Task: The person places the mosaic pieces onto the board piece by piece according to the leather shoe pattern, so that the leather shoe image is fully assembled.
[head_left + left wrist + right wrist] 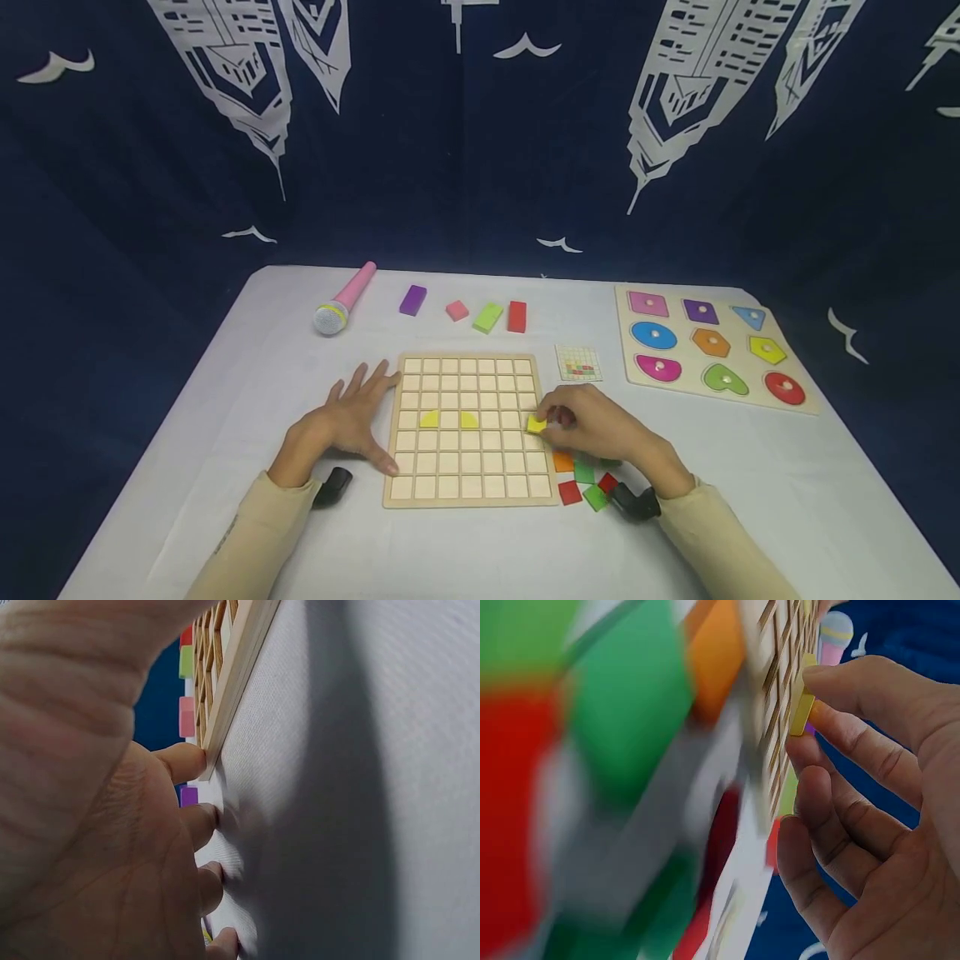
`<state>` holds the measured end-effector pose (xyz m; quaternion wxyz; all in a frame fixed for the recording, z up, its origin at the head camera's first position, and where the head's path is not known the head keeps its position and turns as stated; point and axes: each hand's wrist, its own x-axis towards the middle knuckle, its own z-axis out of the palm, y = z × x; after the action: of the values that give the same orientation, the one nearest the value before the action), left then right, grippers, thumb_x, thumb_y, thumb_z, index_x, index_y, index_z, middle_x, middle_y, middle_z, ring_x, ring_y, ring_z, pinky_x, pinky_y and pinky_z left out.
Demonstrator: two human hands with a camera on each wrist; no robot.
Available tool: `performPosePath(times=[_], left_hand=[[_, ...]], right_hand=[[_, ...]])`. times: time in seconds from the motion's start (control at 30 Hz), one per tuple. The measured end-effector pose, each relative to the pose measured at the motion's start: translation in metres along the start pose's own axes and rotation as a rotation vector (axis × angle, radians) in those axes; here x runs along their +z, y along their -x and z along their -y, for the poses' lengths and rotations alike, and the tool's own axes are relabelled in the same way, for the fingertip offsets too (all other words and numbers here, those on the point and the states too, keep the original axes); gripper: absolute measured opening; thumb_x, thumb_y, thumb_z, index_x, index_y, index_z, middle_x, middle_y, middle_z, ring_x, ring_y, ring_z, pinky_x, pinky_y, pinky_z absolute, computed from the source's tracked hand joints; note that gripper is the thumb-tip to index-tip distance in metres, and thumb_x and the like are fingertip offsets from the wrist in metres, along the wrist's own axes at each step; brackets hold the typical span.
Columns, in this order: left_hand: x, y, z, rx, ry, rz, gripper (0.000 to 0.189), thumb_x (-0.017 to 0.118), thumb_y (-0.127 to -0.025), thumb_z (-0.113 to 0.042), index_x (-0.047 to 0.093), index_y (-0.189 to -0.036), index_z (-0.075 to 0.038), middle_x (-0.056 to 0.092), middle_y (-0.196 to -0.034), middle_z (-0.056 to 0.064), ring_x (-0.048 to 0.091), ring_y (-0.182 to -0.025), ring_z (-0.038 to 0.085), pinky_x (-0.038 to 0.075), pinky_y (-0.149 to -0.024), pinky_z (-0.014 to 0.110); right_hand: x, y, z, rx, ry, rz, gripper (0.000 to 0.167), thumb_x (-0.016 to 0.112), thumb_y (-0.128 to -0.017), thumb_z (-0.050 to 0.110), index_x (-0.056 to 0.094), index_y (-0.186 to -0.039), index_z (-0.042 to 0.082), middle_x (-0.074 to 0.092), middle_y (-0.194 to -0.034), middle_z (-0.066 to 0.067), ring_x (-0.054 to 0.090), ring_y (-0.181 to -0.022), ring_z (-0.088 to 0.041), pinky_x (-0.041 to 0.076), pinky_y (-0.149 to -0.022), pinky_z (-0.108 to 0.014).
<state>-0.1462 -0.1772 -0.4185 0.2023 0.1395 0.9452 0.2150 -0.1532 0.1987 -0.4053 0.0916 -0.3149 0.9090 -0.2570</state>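
Observation:
A wooden grid board [480,503] lies flat on the table. My left hand [341,423] is spread along its left side, with the thumb and index fingertip at the edge. My right hand [600,427] pinches a yellow tile [536,425] between thumb and fingers, over the board's right-hand column. In the right wrist view, the thumb presses one face of the yellow tile [803,714]. Two yellow curved pieces, a left one [430,419] and a right one [468,420], sit in cells of one row of the board.
Several loose tiles, including an orange tile [563,462] and a red tile [570,492], lie beside the board under my right wrist. A small pattern card [578,363], a shape puzzle [678,333], a pink toy microphone [347,298] and several coloured blocks, including a purple block [413,300], stand farther back.

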Motion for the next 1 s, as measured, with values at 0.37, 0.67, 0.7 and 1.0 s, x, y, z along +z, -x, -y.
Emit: performPosePath(times=[0.37, 0.67, 0.7, 1.0], left_hand=[[0.001, 0.0, 0.001, 0.004, 0.004, -0.003, 0.144, 0.098, -0.046, -0.052, 0.019, -0.159, -0.01, 0.002, -0.168, 0.021, -0.005, -0.153, 0.046, 0.001, -0.12, 0.069], [-0.001, 0.001, 0.0, 0.001, -0.004, 0.0, 0.144, 0.098, -0.047, -0.053, 0.019, -0.159, -0.009, 0.003, -0.168, 0.021, -0.004, -0.153, 0.047, 0.001, -0.12, 0.069], [-0.001, 0.001, 0.0, -0.001, -0.004, 0.001, 0.143, 0.097, -0.047, -0.053, 0.019, -0.159, -0.009, 0.002, -0.168, 0.021, -0.004, -0.153, 0.047, 0.002, -0.12, 0.069], [0.0, 0.001, 0.0, 0.006, 0.008, 0.001, 0.143, 0.098, -0.047, -0.051, 0.019, -0.159, -0.009, 0.002, -0.168, 0.021, -0.004, -0.153, 0.047, 0.001, -0.12, 0.069]], right_hand=[[0.02, -0.044, 0.046, -0.15, -0.01, 0.058, 0.011, 0.077, -0.085, 0.016, 0.071, -0.094, 0.015, 0.066, -0.082, 0.006, 0.058, -0.072, -0.014, 0.049, -0.065, -0.02], [0.034, -0.065, 0.067, -0.169, -0.005, 0.135, 0.01, 0.078, -0.085, 0.018, 0.072, -0.092, 0.016, 0.063, -0.079, 0.01, 0.055, -0.072, -0.01, 0.047, -0.065, -0.019], [0.036, -0.066, 0.068, -0.163, 0.0, 0.142, 0.01, 0.079, -0.085, 0.019, 0.073, -0.093, 0.017, 0.065, -0.081, 0.009, 0.056, -0.073, -0.011, 0.047, -0.066, -0.019], [0.044, -0.073, 0.075, -0.158, 0.068, 0.156, 0.011, 0.079, -0.085, 0.019, 0.074, -0.094, 0.017, 0.069, -0.09, 0.007, 0.056, -0.08, -0.009, 0.049, -0.075, -0.021]])
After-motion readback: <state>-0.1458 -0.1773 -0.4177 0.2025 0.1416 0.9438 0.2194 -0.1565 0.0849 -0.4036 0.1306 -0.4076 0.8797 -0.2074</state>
